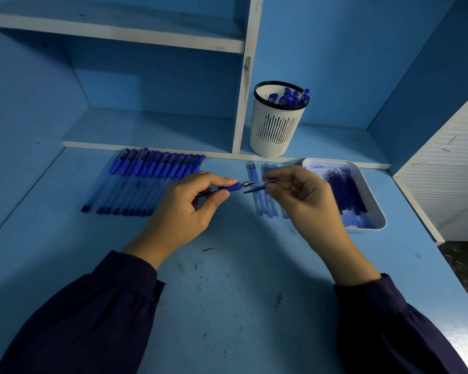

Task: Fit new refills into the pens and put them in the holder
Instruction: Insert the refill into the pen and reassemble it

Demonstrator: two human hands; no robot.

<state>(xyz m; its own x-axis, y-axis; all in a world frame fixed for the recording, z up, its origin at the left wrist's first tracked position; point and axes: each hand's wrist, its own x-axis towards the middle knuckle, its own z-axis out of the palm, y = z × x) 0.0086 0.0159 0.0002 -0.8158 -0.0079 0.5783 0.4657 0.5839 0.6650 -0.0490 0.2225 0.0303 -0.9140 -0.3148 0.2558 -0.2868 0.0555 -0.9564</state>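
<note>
Midway over the blue desk, the left hand pinched a pen by its blue grip, tip pointing right. The right hand pinched a small clear-and-blue piece just at that tip; I could not tell what it was. A row of pens lay far left, loose refills under the hands, a white tray of refills to the right. The holder, with pens inside, stood on the far shelf.
</note>
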